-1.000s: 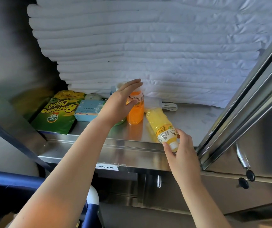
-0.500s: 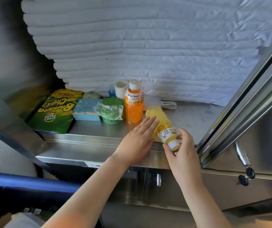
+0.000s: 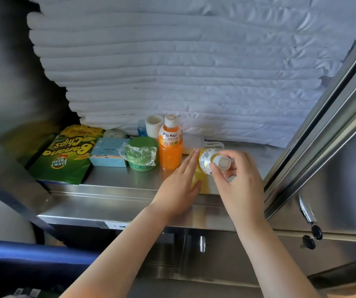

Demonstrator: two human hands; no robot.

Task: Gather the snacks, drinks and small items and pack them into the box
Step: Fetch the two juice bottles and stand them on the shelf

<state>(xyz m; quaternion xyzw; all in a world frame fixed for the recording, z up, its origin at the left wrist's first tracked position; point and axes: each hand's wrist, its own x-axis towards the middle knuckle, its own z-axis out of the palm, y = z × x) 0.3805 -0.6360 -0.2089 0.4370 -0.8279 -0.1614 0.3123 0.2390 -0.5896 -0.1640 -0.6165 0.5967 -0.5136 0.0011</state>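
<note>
A yellow drink bottle is tipped up on the steel shelf, its white cap toward me. My right hand grips it at the neck and cap. My left hand lies flat, fingers straight, against the bottle's left side. An orange Mogu Mogu bottle stands upright just left of them. Further left sit a green lidded tub with a crumpled plastic wrap, a light blue carton and a green Banana Chips bag. No box is in view.
A tall stack of folded white linen fills the back of the shelf. A white cup, a small blue bottle and a white cable sit behind the drinks. A steel door frame slants on the right, with keys below.
My right hand has raised the yellow bottle from lying on its side to nearly upright, cap toward me. My left hand left the orange bottle and came to the yellow bottle's side.
</note>
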